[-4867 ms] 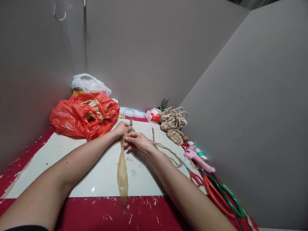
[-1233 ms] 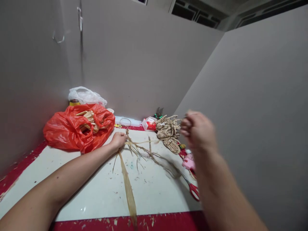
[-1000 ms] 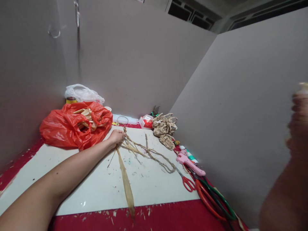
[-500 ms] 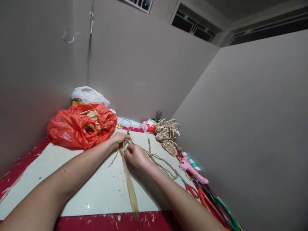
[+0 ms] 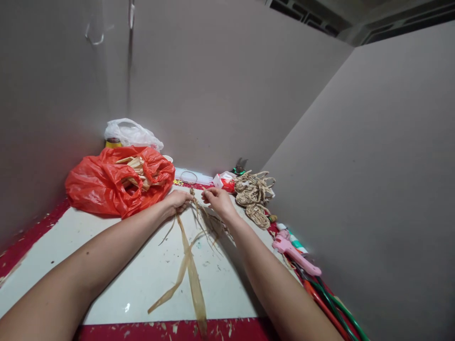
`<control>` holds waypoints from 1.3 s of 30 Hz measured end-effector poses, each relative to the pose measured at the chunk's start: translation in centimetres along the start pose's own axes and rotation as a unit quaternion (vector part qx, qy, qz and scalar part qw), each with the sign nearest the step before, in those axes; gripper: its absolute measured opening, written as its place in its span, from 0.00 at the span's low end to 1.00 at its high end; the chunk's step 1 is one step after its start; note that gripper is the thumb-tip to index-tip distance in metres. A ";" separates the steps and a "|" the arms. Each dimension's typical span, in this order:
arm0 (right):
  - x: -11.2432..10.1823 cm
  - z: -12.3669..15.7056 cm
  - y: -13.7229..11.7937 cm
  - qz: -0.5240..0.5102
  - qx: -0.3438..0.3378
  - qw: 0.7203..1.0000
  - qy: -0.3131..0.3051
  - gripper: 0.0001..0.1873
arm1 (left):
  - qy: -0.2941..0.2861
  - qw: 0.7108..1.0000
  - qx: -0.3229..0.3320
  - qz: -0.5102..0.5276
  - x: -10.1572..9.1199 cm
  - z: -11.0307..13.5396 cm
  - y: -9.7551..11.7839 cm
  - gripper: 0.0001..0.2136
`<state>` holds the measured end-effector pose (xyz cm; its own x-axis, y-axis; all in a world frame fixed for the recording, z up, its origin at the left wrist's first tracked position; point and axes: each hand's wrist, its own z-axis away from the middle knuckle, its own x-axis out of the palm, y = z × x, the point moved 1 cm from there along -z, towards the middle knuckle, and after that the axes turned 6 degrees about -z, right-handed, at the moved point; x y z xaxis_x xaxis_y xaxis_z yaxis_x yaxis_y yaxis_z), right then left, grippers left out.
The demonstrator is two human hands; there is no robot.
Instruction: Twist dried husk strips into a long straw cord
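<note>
Near the back middle of the white board [image 5: 117,279], my left hand [image 5: 180,201] is closed on a dried plant-fibre cord, whose knotted end sticks up past the fingers. Below it hangs a long, flat, yellowish fibre strip [image 5: 195,289], reaching over the board's front edge. A second pale strip [image 5: 174,286] crosses it and lies toward the left. Just right of the cord, my right hand [image 5: 219,201] has its thumb and fingers pinched together; whatever they hold is too small to make out. Thin loose fibres [image 5: 209,229] and twisted cord lie beneath the right hand, partly hidden by the forearm.
A red plastic bag [image 5: 95,184] of dried husks stands at the back left, before a white bag [image 5: 133,134]. Small woven straw pieces [image 5: 258,215] lie at back right. A pink glue gun [image 5: 295,253] and green-handled tool [image 5: 341,308] line the right wall.
My right hand has moved up and right, away from the strips. A second strip now lies spread across the first. The left hand stays closed on the cord; the view has shifted slightly.
</note>
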<state>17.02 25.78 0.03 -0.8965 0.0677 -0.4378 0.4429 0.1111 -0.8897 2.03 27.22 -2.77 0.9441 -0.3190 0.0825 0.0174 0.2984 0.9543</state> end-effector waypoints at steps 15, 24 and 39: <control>0.6 -0.2 1.0 0.005 0.016 0.989 -0.145 0.12 | 0.012 0.999 0.023 -0.034 0.6 -0.1 0.1 0.10; -0.2 0.1 0.5 0.311 -0.110 0.929 -0.164 0.14 | 0.033 0.994 0.037 -0.094 0.9 -0.1 -0.1 0.08; -0.3 0.1 1.4 0.234 -0.101 0.959 -0.125 0.06 | 0.065 0.981 0.077 -0.167 0.9 -0.1 -0.5 0.08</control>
<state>17.86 25.83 -1.08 -0.5631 -0.0805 -0.8225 0.7677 0.3175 -0.5566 2.93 26.87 -3.24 0.9284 -0.2562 -0.2690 0.2918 0.0548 0.9549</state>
